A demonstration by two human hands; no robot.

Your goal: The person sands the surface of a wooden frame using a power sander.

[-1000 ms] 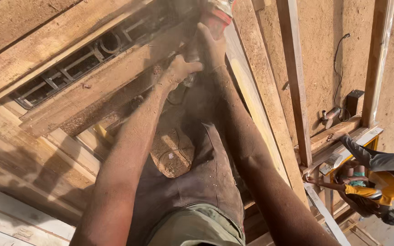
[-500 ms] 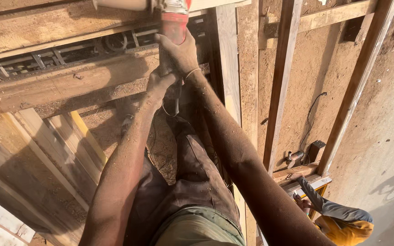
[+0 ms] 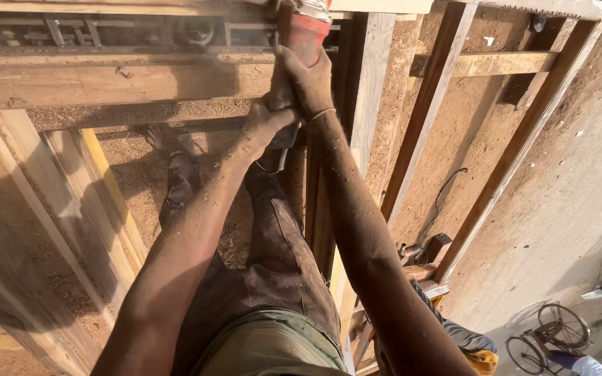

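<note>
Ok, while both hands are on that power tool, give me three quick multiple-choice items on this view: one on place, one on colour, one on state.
1. Where is the power tool in the head view?
A. Bottom left corner
B. Top centre, by the wooden beam
C. Far right edge

2. What colour is the tool's body?
A. Red
B. Blue
C. Green

3. How do the hands stand on the tool?
A. Both hang free of it
B. Only one touches it
C. Both grip it

Answers:
1. B: the tool sits at the top of the frame, right next to the horizontal beam.
2. A: the casing above the fingers shows red.
3. C: the right hand wraps the body higher up, and the left hand clasps just below it, both arms stretched out over the person's dusty trousers.
</note>
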